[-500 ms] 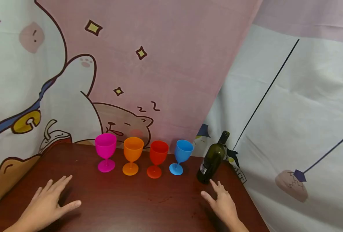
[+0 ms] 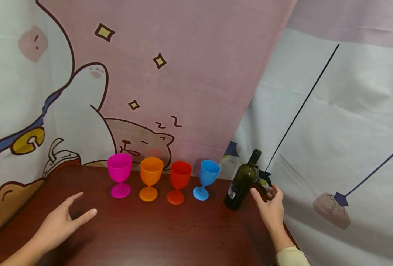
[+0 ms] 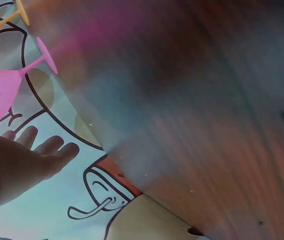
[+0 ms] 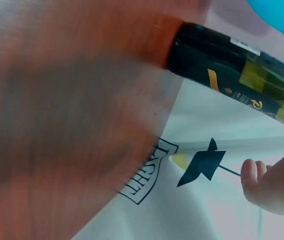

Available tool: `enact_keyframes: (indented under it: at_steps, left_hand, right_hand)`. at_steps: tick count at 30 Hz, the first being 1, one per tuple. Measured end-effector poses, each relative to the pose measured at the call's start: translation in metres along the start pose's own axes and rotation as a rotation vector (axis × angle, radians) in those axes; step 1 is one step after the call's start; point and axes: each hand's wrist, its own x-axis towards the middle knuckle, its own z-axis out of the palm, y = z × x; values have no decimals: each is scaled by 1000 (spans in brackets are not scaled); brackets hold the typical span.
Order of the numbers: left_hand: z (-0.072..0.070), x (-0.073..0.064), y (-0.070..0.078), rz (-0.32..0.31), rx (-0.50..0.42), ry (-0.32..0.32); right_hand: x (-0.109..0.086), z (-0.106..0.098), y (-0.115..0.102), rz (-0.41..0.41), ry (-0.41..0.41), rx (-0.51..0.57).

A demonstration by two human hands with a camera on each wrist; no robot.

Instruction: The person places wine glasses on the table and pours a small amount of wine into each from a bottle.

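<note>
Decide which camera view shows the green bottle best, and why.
The head view: the bottle appears whole and unobstructed. The right wrist view shows its gold-lettered label closer, but the frame crops the bottle; the left wrist view shows none of it.

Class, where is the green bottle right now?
In the head view, the green bottle stands at right on the table, between the blue goblet and the right hand.

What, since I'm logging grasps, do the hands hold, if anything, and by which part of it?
Nothing is held: the right hand is beside the green wine bottle without gripping it, and the left hand is empty.
</note>
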Motion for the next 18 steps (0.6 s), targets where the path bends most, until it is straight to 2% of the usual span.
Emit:
enact_keyframes:
  at_steps: [4, 9, 13, 18]
  left_hand:
    - [3, 3, 11, 6, -27, 28]
    - [8, 9, 22, 45, -55, 85]
    - [13, 17, 31, 61, -73, 122]
    - [17, 29, 42, 41, -110, 141]
  right_hand:
    - [20, 7, -6, -7, -98, 24]
    - [37, 27, -17, -17, -161, 27]
    - [42, 42, -20, -4, -153, 41]
    - [43, 60, -17, -9, -91, 69]
